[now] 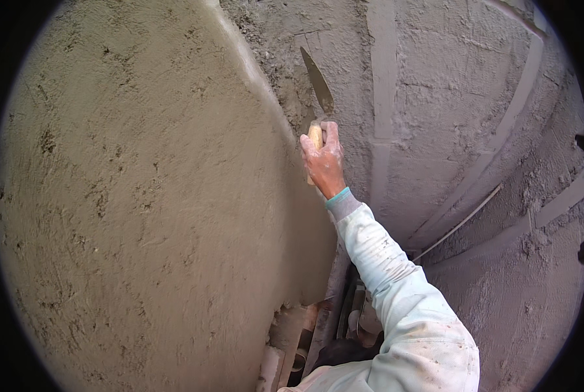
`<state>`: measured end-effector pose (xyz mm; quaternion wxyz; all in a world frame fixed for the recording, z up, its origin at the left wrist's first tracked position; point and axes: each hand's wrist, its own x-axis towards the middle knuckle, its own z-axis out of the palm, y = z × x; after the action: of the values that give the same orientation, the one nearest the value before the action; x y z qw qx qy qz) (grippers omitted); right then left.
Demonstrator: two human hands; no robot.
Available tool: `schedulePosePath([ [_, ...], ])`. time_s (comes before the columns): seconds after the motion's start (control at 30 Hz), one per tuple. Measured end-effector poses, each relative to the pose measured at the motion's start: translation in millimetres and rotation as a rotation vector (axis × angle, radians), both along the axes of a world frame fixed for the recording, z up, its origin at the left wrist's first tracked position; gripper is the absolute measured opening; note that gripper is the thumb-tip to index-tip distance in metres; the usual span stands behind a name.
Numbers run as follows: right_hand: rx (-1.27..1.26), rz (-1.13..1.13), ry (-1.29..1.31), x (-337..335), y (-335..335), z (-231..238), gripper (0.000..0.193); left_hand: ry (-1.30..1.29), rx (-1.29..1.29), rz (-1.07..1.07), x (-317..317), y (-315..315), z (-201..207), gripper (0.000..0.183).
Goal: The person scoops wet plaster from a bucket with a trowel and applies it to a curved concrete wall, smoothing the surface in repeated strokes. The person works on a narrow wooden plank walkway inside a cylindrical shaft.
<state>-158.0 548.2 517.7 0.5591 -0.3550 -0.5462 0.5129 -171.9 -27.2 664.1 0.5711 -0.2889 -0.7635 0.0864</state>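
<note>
My right hand (326, 160), whitened with wet mortar, is closed around the wooden handle of a pointing trowel (318, 81). The narrow metal blade points up and a little left, in front of a rough strip of wall (292, 59). Whether the blade touches that wall I cannot tell. Just left of the hand runs the pale edge (256, 75) of a broad, wet-looking plastered wall (174, 215), pitted in places. A stained, light-coloured sleeve with a teal-edged cuff covers my right arm. My left hand does not show.
To the right stands a rough grey wall (435, 117) with smoother vertical bands (383, 72). A thin pale rod (458, 224) slants along it. Below my forearm lies a narrow gap with planks (290, 336) and dark shapes, partly hidden by my sleeve.
</note>
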Motion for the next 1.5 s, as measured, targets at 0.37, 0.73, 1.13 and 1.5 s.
schedulePosePath([
  [0.37, -0.214, 0.061, -0.197, 57, 55, -128, 0.05, 0.0, -0.001, -0.025, -1, 1, 2, 0.077],
  [0.73, -0.386, 0.226, -0.237, 14, 164, -114, 0.06, 0.032, -0.001, -0.023, -13, -9, -7, 0.082],
  [1.13, -0.365, 0.223, -0.251, -8, 161, -114, 0.057, -0.027, -0.003, 0.016, -10, -15, -7, 0.084],
  [1.5, 0.081, -0.187, -0.637, -23, 140, -48, 0.063, 0.014, -0.001, -0.024, -13, -16, -10, 0.083],
])
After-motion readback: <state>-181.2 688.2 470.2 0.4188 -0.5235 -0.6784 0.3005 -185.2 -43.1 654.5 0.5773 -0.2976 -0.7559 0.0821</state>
